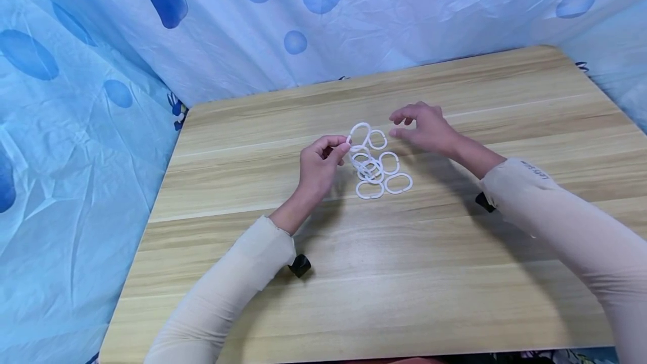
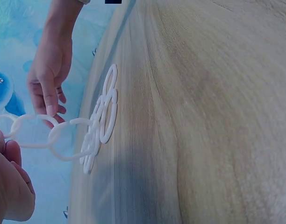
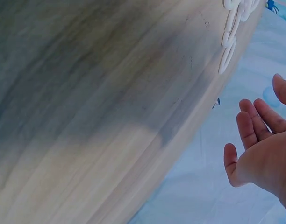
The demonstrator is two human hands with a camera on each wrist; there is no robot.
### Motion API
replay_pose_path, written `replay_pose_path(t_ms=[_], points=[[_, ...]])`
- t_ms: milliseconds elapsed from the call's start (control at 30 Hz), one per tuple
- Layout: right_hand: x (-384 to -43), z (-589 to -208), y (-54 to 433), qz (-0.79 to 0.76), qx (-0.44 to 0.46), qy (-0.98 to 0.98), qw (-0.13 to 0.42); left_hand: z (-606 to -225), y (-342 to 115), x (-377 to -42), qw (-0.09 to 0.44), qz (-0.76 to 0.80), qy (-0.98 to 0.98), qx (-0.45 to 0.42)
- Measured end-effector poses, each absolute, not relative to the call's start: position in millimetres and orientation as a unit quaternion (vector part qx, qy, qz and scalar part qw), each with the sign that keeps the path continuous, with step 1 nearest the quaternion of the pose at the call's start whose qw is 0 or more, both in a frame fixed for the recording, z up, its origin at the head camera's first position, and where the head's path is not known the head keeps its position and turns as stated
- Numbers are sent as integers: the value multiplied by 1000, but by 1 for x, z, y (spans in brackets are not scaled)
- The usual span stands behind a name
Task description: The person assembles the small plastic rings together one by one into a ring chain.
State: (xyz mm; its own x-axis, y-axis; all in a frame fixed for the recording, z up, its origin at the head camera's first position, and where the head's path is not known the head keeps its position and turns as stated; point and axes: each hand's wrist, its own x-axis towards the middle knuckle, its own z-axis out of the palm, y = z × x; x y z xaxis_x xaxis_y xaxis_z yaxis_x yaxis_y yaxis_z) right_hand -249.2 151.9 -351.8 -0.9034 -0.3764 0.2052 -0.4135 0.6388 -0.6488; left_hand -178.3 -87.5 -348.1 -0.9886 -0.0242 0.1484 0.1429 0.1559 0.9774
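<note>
White plastic C-shaped links [image 1: 370, 198], several of them joined into a chain, lie bunched near the middle of the wooden table. My left hand [image 1: 318, 164] pinches a link [image 1: 360, 124] at one end of the chain between thumb and fingers. In the left wrist view, joined links [image 2: 33, 146] hang in a raised line from that hand down to the bunch. To the right of the links, my right hand [image 1: 427, 128] hovers with loosely bent, parted fingers and holds nothing. From the right wrist, its palm [image 3: 269, 161] shows bare, apart from the chain [image 3: 222, 70].
The table [image 1: 455, 285] has a light wood-grain top. Behind it and at the left hangs a blue curtain [image 1: 212, 32] with a bubble print. Small black devices [image 1: 300, 265] sit under both sleeved wrists.
</note>
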Motion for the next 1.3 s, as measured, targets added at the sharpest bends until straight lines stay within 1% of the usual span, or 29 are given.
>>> replay_pose_path(t_ms=[167,333,633,1067,1200,1300], points=[[-250,-352,150,346,227,-910,33,-349,-88,-179,60,-650,-757,-37],[-252,-353,148,333,229,-914,28,-349,-88,-179,60,-643,-763,-35],[-254,-352,144,287,242,-927,-14,-348,-89,-180,54,-648,-759,-26],[-263,-364,126,189,285,-937,-68,-348,-91,-180,46,-649,-759,-26],[-264,-366,123,159,301,-937,-73,-348,-92,-180,43,-647,-761,-26],[-264,-367,121,144,309,-938,-65,-348,-93,-180,41,-647,-761,-25]])
